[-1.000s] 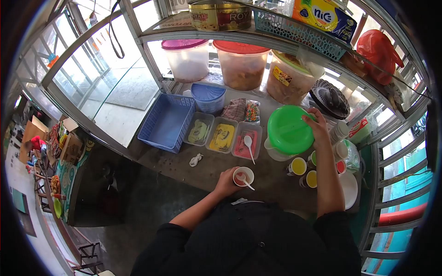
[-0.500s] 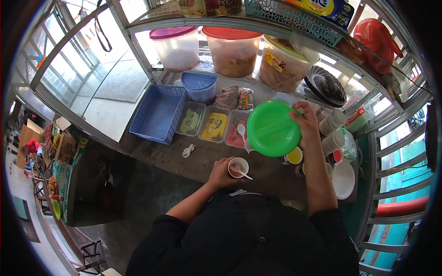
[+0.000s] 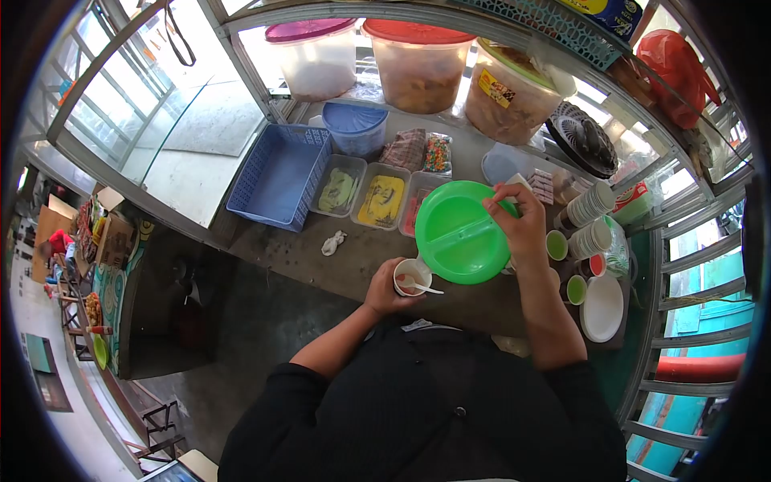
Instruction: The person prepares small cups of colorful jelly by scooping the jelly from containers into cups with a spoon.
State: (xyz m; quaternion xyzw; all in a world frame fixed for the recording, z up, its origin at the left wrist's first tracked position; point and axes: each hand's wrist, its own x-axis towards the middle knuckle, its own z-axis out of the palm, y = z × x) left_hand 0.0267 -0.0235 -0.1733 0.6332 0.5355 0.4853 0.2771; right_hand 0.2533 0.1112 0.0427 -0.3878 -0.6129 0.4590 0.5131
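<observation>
My left hand (image 3: pixel 382 291) is wrapped around a small paper cup (image 3: pixel 404 266) over the counter's front edge. A white plastic spoon (image 3: pixel 430 290) leans in the cup over reddish contents, its handle jutting right. My right hand (image 3: pixel 522 221) grips a pitcher with a bright green lid (image 3: pixel 454 237) at its right side; the handle itself is mostly hidden by my fingers. The pitcher's lower left edge is close above the cup, and its body is hidden under the lid. Behind it sit open tubs with pink (image 3: pixel 413 210), yellow (image 3: pixel 381 201) and pale green contents (image 3: pixel 338 191).
A blue basket (image 3: pixel 277 177) stands left of the tubs, with a crumpled white cloth (image 3: pixel 333 243) in front. Large lidded buckets (image 3: pixel 422 72) line the back. At right are stacked paper cups (image 3: pixel 590 237), coloured cups (image 3: pixel 576 289) and a white oval lid (image 3: pixel 601 309).
The pitcher has moved left and down to the cup, and its lid is turned. The left hand with the cup has risen slightly. The view has shifted a little.
</observation>
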